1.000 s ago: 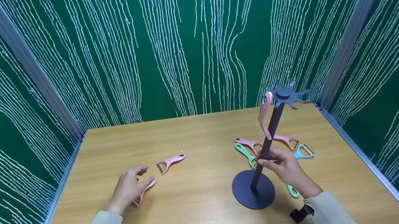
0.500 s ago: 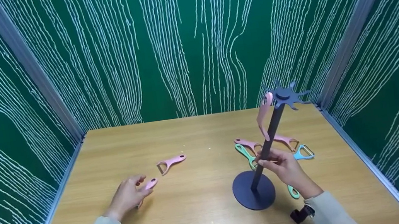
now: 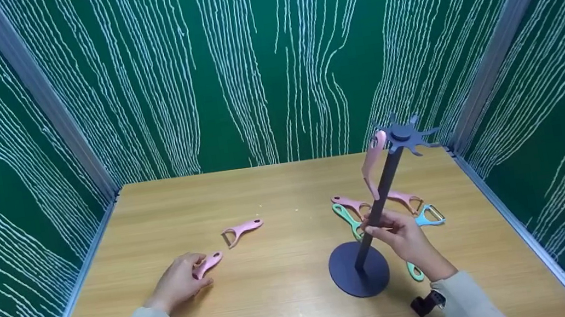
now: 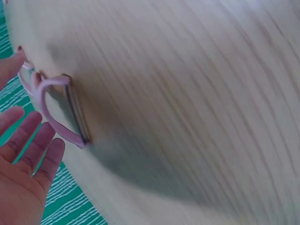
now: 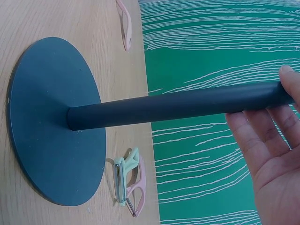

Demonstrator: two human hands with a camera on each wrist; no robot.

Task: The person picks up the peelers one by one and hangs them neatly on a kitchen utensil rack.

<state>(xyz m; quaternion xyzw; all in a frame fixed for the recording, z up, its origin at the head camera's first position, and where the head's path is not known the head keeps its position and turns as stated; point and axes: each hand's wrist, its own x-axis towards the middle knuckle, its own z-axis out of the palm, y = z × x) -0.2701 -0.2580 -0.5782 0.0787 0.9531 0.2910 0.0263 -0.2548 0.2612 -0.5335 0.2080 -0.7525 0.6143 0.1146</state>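
Observation:
On the left, a pink Y-shaped peeler (image 3: 208, 265) lies on the table. My left hand (image 3: 181, 282) is low over it, thumb and fingers spread to either side of its handle. In the left wrist view the fingers (image 4: 49, 164) are fairly straight beside the peeler's blade end (image 4: 61, 112). My right hand (image 3: 401, 233) grips the pole of a dark utensil stand (image 3: 388, 172), thumb on one side and fingers on the other. The stand has a round base (image 5: 56, 122) and a ring of hooks on top. Another pink peeler (image 3: 374, 162) hangs from one hook.
A pink peeler (image 3: 242, 230) lies beyond my left hand. Around the stand are a green peeler (image 3: 344, 214), pink peelers (image 3: 349, 203), a blue peeler (image 3: 429, 215) and a green handle (image 3: 415, 271) partly behind my right arm. Green, white-lined walls (image 3: 281, 70) enclose the table.
My left hand has come down and closer around the near pink peeler, fingers now at both sides of its handle. My right hand keeps its grip on the stand; the hanging peeler swings slightly.

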